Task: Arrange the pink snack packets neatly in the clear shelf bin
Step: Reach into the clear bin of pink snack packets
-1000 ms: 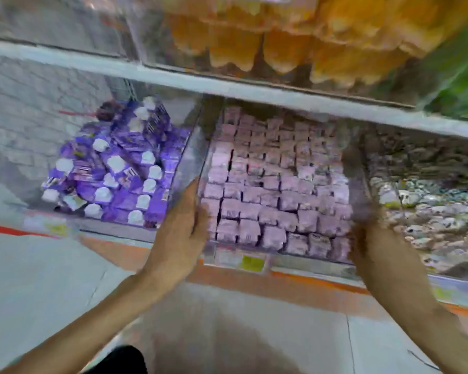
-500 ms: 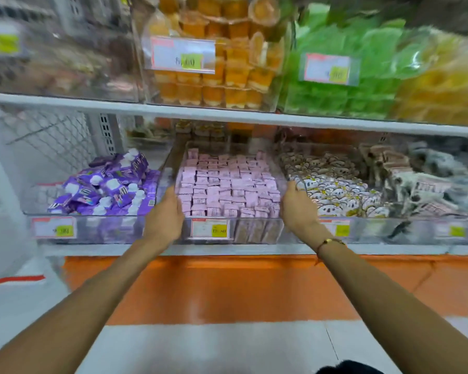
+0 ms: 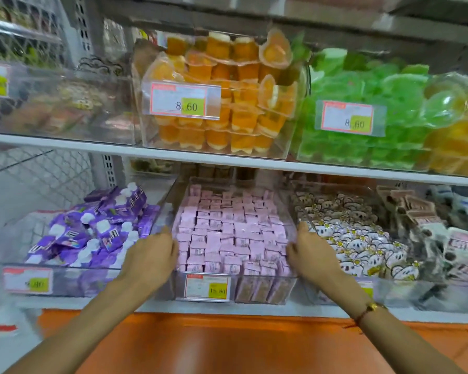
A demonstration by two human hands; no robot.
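Lower shelf: clear bin [image 3: 257, 292] at centre, snack packets [image 3: 227, 233] in rows inside. Left hand [image 3: 149, 255] on its 9 o'clock wall, right hand [image 3: 311, 255] on its 3 o'clock wall. Jelly cup bin [image 3: 216, 103] above at 12 o'clock.

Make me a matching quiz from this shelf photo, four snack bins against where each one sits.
Things:
1. pink packets
2. purple packets
3. orange jelly cups
4. green jellies

Places:
A. upper shelf, right of the orange bin
B. lower shelf, between both hands
C. upper shelf, directly above the pink bin
D. lower shelf, outside the left hand

Pairs: 1-B, 2-D, 3-C, 4-A
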